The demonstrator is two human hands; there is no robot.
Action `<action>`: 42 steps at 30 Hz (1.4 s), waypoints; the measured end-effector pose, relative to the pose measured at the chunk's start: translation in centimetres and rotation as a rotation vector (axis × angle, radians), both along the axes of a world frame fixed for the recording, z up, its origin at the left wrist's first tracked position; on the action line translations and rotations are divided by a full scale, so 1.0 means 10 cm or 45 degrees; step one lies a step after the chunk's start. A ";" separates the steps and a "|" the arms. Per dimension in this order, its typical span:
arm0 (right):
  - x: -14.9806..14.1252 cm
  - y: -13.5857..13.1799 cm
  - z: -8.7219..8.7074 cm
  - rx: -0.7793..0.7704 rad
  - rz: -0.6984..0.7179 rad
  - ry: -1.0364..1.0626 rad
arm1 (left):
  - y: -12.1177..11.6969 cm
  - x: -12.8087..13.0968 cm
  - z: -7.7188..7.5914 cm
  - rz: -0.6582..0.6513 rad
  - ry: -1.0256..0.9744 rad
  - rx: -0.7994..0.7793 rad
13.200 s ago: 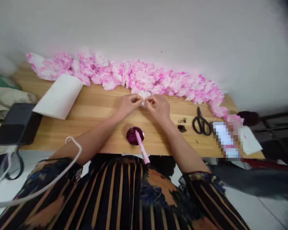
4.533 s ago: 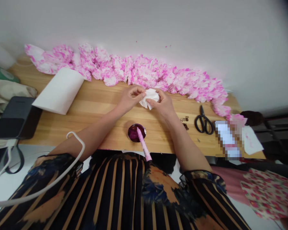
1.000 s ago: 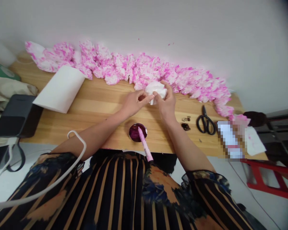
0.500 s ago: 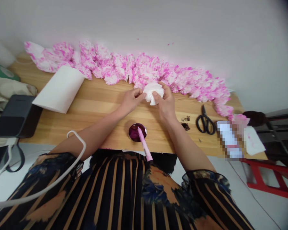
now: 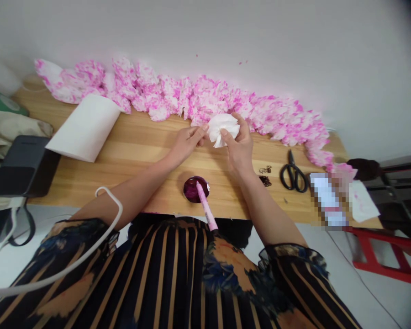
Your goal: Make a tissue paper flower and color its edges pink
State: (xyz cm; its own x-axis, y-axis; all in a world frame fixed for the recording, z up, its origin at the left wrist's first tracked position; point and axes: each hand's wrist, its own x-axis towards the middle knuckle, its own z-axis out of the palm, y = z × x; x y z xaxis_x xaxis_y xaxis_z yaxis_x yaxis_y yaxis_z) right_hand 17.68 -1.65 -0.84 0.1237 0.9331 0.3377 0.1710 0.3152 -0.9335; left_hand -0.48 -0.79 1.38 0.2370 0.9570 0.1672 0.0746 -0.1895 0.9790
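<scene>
A white pleated tissue-paper flower point(image 5: 221, 125) is fanned out above the table, gathered at its middle. My right hand point(image 5: 240, 146) grips it, thumb on the gathered centre and fingers behind. At the flower's left edge, my left hand point(image 5: 190, 142) has thumb and forefinger pinched on the paper; the exact contact is partly hidden. Nearer my body is a small bowl of dark purple liquid point(image 5: 192, 189), with a pink marker-like pen point(image 5: 207, 208) resting across its rim. Behind my hands lies a long row of pink-tipped paper flowers point(image 5: 208, 98).
Black-handled scissors point(image 5: 292, 176) lie to the right, beside small dark bands point(image 5: 265, 180). Further right are a blurred phone-like item point(image 5: 329, 201) and a stained white paper point(image 5: 363, 201). White sheets point(image 5: 85, 128) and a black box point(image 5: 23, 167) with a cable point(image 5: 113, 224) are at left.
The white flower and my right hand have shifted slightly right and up. The flower looks more spread out. My left hand has stayed near its left edge.
</scene>
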 end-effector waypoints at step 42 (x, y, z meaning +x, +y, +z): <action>0.01 0.01 0.00 -0.076 0.050 0.030 | 0.11 -0.01 -0.03 0.149 -0.147 0.070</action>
